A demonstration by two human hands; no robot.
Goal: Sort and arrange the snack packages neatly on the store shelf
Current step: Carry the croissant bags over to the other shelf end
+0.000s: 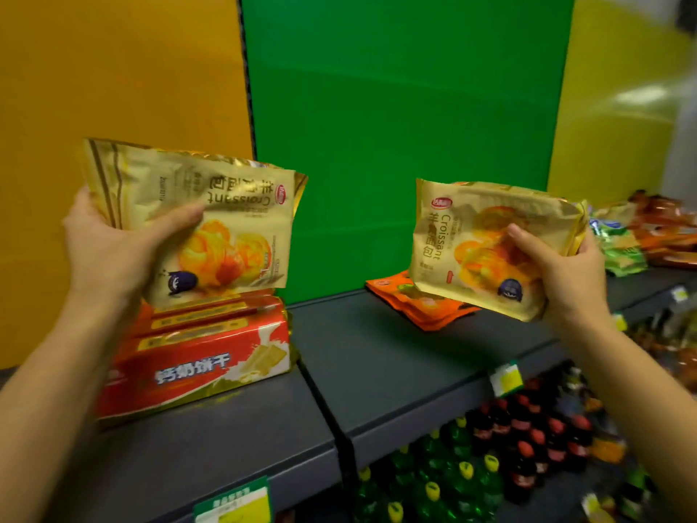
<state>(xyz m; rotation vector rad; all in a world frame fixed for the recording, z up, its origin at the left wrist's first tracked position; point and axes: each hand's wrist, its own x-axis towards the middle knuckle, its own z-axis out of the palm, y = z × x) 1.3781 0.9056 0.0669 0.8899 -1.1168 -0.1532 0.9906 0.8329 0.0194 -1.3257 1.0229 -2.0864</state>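
- Head view, left hand: it grips 1 gold croissant pack by the pack's left edge. The thumb lies across the printed front; the other fingers are behind the foil and hidden.
- That pack is held with its print upside down. Its lower edge, below the thumb, sits right at the top of the red cracker packs; whether it touches them cannot be told.
- The cracker packs lie stacked on the grey shelf, under the left hand. The left wrist and forearm cover their left end, so the count is unclear.
- Right hand: it grasps a 2nd croissant pack at the pack's right edge, thumb on the front, fingertips curled round the far side and mostly out of sight. The print here runs sideways.
- Below and left of the right thumb, the 2nd pack hides part of an orange snack pack lying flat on the shelf.
- Beyond the right fingers, a heap of mixed snack bags on the shelf is blurred; no labels can be read.
- Behind the shelf stand an orange panel, a green panel and a yellow panel.
- Under the shelf edge, bottles with yellow and red caps are soft and partly cut off, and the price tag is unreadable.
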